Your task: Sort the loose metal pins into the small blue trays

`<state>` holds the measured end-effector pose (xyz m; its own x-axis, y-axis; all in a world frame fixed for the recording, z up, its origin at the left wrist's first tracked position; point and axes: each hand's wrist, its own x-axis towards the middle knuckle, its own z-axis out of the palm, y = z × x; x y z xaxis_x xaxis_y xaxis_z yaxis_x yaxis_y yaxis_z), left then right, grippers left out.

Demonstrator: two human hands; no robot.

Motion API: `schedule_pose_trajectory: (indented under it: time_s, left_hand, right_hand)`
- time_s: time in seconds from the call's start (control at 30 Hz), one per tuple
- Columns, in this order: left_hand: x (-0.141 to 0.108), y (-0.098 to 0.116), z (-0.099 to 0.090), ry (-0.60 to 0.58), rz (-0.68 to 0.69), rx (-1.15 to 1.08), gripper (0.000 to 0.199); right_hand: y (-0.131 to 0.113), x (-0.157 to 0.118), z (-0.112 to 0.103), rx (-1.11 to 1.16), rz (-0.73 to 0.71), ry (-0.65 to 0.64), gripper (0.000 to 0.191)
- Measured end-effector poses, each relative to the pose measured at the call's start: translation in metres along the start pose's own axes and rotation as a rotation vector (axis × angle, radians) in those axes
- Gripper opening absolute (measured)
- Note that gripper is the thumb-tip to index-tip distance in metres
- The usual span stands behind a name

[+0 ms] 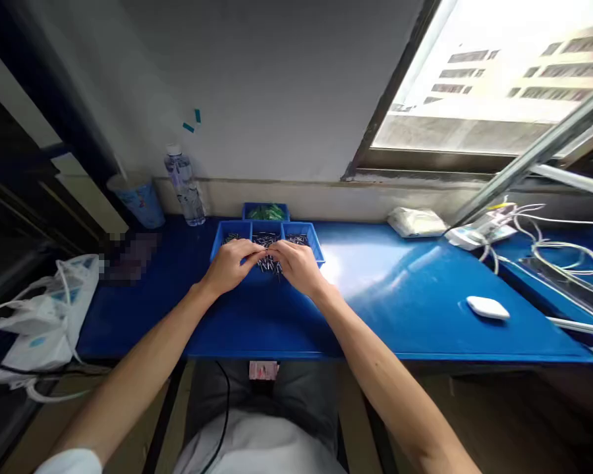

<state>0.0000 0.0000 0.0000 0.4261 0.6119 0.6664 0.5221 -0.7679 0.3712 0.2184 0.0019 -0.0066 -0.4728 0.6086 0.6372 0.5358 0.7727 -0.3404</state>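
Note:
My left hand [230,266] and my right hand [299,264] meet over the front of a blue divided tray [317,245]. Thumbs and forefingers are pinched together, fingertips nearly touching; whatever is between them is too small to make out. Thin, pin-like metal pieces [268,265], dark and silver, lie in the tray's compartments, heaped most visibly in the middle one below my fingers. The left and right compartments are partly covered by my hands. Right behind the tray sits a smaller blue bin [248,209] with green pieces [267,212] in it.
On the blue table [375,322], a water bottle [185,187] and a patterned cup [141,204] stand back left. A plastic bag [49,322] lies at left. To the right are a white packet [418,222], a white case [487,307], a power strip [479,230] and tangled cables [568,253].

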Motion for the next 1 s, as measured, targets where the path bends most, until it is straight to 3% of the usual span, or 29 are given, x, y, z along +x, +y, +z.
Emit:
schedule_pose_trajectory:
  time_s: [0.43,0.7,0.87,1.0]
  left_hand:
    - [-0.002,0.002,-0.008,0.05,-0.057,0.013,0.026]
    - [-0.004,0.001,-0.009,0.042,-0.065,0.04,0.028]
    - [-0.005,0.004,-0.005,-0.02,-0.025,0.05,0.03]
    - [-0.004,0.007,-0.004,0.0,-0.008,0.029,0.026]
  right_hand:
    - [-0.006,0.005,-0.004,0.055,0.06,0.159,0.022]
    - [-0.011,0.004,0.001,0.095,0.062,0.151,0.019]
    - [-0.011,0.004,0.003,0.047,0.043,0.106,0.025]
    - [-0.01,0.004,0.004,0.027,0.062,0.083,0.029]
